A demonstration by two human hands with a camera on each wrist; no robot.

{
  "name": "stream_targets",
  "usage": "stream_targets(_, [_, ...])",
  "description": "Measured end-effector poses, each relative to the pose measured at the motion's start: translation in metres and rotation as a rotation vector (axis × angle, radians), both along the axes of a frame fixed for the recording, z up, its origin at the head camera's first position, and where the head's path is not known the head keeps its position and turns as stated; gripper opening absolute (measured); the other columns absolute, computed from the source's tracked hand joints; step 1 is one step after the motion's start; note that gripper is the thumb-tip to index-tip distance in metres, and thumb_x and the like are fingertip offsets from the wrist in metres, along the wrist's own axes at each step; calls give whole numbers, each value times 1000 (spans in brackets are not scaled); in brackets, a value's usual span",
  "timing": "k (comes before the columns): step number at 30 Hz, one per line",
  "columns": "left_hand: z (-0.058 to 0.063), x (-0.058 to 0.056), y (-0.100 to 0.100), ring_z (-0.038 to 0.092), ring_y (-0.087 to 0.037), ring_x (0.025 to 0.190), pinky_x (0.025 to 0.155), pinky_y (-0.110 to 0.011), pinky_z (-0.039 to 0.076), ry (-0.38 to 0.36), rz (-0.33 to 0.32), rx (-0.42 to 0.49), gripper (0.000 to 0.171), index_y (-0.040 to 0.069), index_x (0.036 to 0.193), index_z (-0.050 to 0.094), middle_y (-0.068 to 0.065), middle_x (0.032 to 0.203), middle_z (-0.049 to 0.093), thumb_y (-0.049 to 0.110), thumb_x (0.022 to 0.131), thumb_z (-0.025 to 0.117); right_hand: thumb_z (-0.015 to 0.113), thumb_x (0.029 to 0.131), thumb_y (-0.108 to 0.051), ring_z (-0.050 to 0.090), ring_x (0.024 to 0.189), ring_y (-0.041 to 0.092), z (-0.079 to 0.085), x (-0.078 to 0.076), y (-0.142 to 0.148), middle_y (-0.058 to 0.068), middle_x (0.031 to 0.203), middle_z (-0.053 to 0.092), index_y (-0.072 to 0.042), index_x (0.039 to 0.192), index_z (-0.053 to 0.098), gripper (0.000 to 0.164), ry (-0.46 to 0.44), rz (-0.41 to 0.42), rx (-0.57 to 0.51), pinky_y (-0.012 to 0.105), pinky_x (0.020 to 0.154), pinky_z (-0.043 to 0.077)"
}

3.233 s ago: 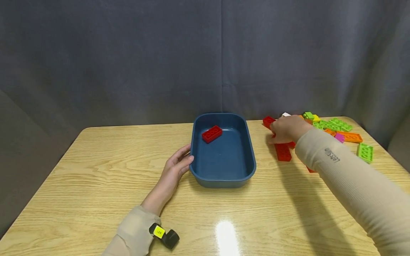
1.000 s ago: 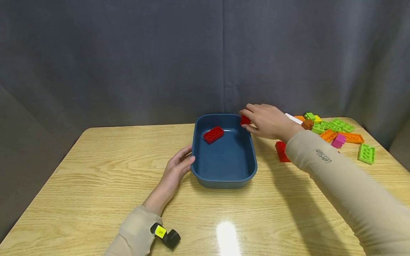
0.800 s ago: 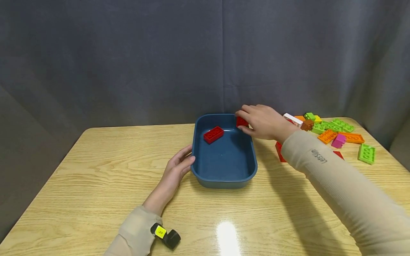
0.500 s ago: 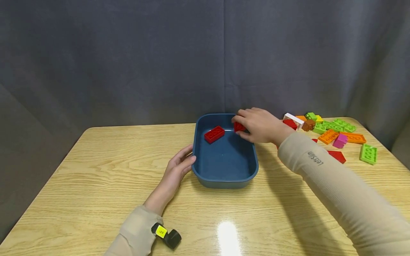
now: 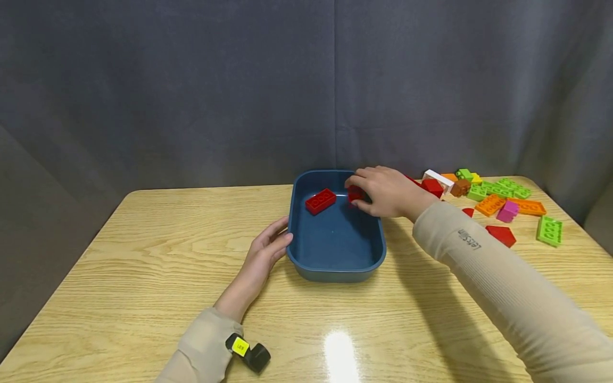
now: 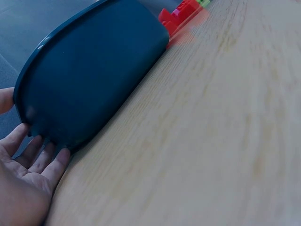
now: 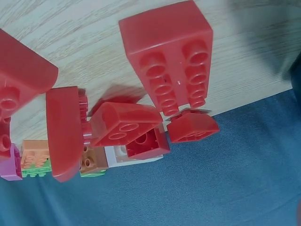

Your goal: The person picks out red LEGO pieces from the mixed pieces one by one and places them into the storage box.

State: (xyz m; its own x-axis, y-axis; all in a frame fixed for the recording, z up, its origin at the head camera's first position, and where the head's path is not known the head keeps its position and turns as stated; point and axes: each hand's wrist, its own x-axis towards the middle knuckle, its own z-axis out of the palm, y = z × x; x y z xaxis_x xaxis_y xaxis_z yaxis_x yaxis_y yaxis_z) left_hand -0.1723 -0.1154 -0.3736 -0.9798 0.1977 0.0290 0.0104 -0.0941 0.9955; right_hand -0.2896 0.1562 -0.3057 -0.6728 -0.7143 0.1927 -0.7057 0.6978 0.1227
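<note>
A dark blue plastic bin (image 5: 333, 275) stands mid-table in the head view. My left hand (image 5: 258, 255) touches its left side, thumb near the rim, with fairly straight fingers (image 6: 57, 165) against the outer wall in the left wrist view. Inside, near the back left, lies a red toy brick (image 5: 320, 201). Over the back right part of the bin, my right hand (image 5: 383, 191) pinches another red toy brick (image 5: 354, 194) between thumb and fingers. That brick is partly hidden by the hand; whether it touches the bin floor I cannot tell.
Right of the bin lie several red bricks (image 5: 500, 235), some hidden behind my right arm. Behind them are a white brick (image 5: 438, 180), a brown brick (image 5: 461, 187), orange plates (image 5: 527, 206), a magenta brick (image 5: 507, 211) and green plates (image 5: 549, 231). A grey curtain (image 5: 239, 96) hangs at the table's back edge.
My right hand has picked a red brick from the pile, carried it left over the bin's rim and lowered it inside. My left hand has stayed against the bin.
</note>
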Motion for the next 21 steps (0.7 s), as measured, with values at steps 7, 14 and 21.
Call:
stream_targets(7, [0,2,0,39,-24,133,112,-48,33,1,3,-7,50,11,143,39,-12,149,39,22,95,50,60,85,-36,57,99,23,1,2,3,6,110,65,-15,117,62,38,-21,-14,-26,44,94,49])
stream_targets(14, [1,2,0,40,-22,132,112,-48,33,5,0,-21,50,12,143,39,-10,150,38,24,95,50,60,86,-31,58,92,22,5,8,12,6,107,67,-15,110,64,29,31,1,-111,43,87,53])
stream_targets(21, [2,2,0,40,-24,132,113,-48,33,1,1,-21,50,12,143,39,-11,150,38,24,95,50,60,87,-26,59,91,18,11,18,29,2,106,67,-17,109,65,24,67,0,-179,41,82,55])
